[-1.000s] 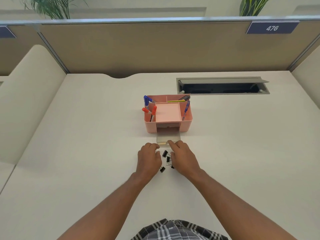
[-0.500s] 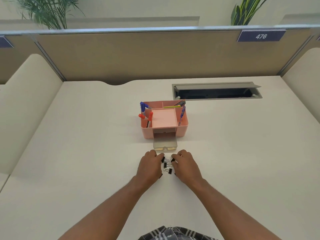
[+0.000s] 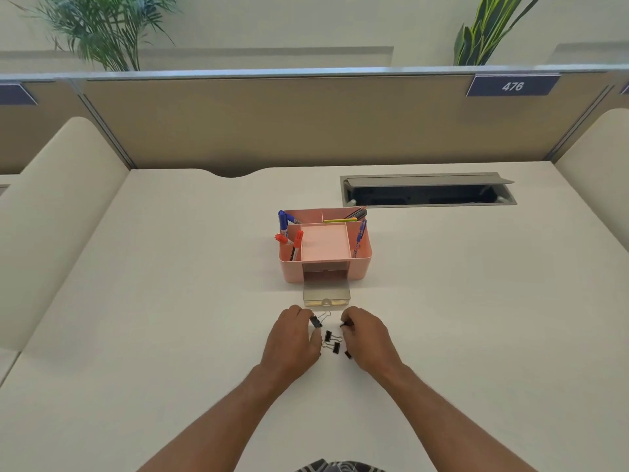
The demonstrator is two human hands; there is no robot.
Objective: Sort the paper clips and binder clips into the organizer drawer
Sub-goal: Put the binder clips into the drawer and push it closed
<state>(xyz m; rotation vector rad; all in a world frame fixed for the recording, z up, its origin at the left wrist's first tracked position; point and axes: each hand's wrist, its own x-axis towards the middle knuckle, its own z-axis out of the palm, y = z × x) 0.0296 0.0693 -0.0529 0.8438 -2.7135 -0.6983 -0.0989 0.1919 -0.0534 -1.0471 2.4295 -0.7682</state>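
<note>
Drawer (image 3: 326,291) first: the clear tray of the pink desk organizer (image 3: 325,247) is pulled out toward us, and we see only a pale yellowish strip along its front, too small to say whether any clips lie inside. We judge the sorting barely begun, since every clip we can make out is on the desk (image 3: 170,301) just in front of the drawer.

Our left hand (image 3: 292,338) has its fingertips pinched on a black binder clip (image 3: 316,321), whose wire handles stick up toward the drawer. Our right hand (image 3: 366,337) is curled over, with something small and dark at its fingertips; we cannot tell whether that is a clip firmly gripped or only touched. Between the two hands lie two more binder clips (image 3: 332,341), close together, and another dark one (image 3: 348,354) peeks out beside the right palm. We see no paper clips anywhere from here.

What is left, as we judge it: lift the pinched clip into the drawer, then the loose ones, then push the drawer shut.
</note>
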